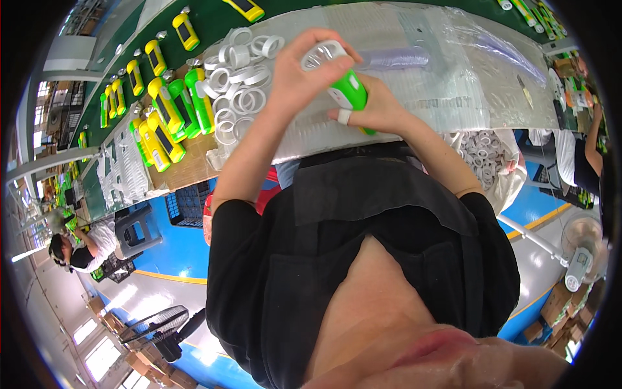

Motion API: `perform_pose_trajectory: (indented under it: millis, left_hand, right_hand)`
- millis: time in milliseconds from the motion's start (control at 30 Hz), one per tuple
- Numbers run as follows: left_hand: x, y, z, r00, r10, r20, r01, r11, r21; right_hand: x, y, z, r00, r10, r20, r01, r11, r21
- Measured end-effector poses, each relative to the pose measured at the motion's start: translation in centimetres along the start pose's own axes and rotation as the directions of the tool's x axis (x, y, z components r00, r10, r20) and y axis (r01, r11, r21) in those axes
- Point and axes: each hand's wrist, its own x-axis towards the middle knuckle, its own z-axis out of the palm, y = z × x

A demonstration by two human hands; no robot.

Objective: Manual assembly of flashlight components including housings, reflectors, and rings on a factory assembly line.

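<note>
Over the table I hold a green flashlight [351,91] with a wide clear lens and a white rim at its head. My left hand [293,76] is wrapped round the head end, its fingers curled over the rim. My right hand [379,109] grips the green body from below, and a white band [344,117] circles its thumb. Just left of my hands lies a pile of loose white rings [241,84]. Beyond the pile, several yellow and green flashlights [165,107] lie close together on cardboard.
Plastic film [447,91] covers the worktable. A row of yellow flashlights [154,57] lies along the green belt [214,23]. At the table's near edge, right, hangs a sack of white rings [483,152]. Other people [84,249] work at far left and far right. Fans [162,327] stand behind.
</note>
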Motion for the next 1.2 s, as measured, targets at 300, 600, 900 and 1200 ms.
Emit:
perform_pose_trajectory:
  millis: [300, 600, 900, 1200]
  left_hand:
    - [12.3, -3.1, -7.1, 0.750, 0.521, -0.408, -0.112, 0.708, 0.697]
    - [11.0, -10.6, 1.2, 0.839, 0.513, 0.179, -0.471, 0.520, 0.712]
    - [3.0, -11.9, 4.4, 0.930, 0.055, 0.363, -0.358, 0.355, 0.864]
    - [1.4, -10.4, 3.3, 0.947, 0.077, 0.313, -0.314, 0.433, 0.845]
  right_hand:
    - [-0.4, 6.0, -8.5, 0.667, -0.570, -0.479, 0.208, 0.760, -0.615]
    - [0.0, 6.4, -11.4, 0.744, -0.584, -0.324, 0.130, 0.602, -0.788]
    - [13.1, 5.7, -16.9, 0.731, -0.507, -0.457, 0.113, 0.751, -0.651]
    - [31.9, 4.8, -19.4, 0.936, -0.030, -0.351, -0.282, 0.531, -0.799]
